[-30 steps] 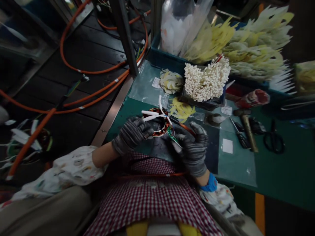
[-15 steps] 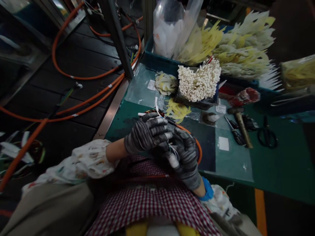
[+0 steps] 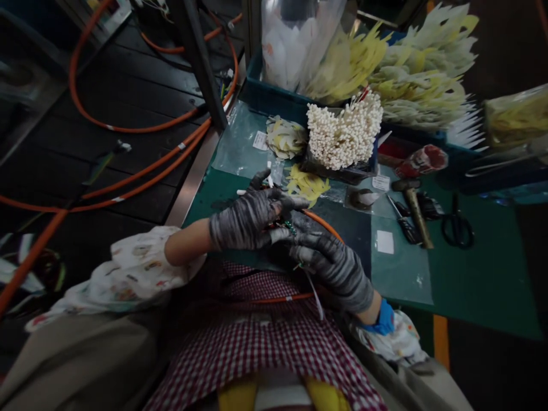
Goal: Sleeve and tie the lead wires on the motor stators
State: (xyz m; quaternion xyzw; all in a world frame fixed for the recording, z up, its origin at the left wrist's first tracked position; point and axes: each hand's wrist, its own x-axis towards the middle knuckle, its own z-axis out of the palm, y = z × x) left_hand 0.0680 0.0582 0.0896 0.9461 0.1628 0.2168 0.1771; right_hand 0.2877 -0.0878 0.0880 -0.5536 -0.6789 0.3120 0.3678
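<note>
Both hands wear grey striped gloves and meet over the near edge of the green table. My left hand (image 3: 246,220) has its fingers closed on thin coloured wires at the end of an orange cable (image 3: 322,221). My right hand (image 3: 331,260) pinches the same wires from the other side, with green strands (image 3: 290,228) showing between the hands. A white strip (image 3: 315,294) hangs below my right hand. White sleeves (image 3: 269,174) stick up just beyond my left fingers. The exact fingertip contact is partly hidden.
Beyond the hands lie yellow tags (image 3: 307,184) and a bundle of white-tipped pieces (image 3: 345,134). A teal bin (image 3: 274,101) holds bagged parts. To the right are a hammer (image 3: 415,214), a screwdriver (image 3: 405,222) and scissors (image 3: 457,228). Orange cables (image 3: 141,130) loop at left.
My left hand has turned and its fingers now stretch further right. My right hand has rotated, reaching in more from the right. The white strip now hangs below it, and the view has shifted slightly.
</note>
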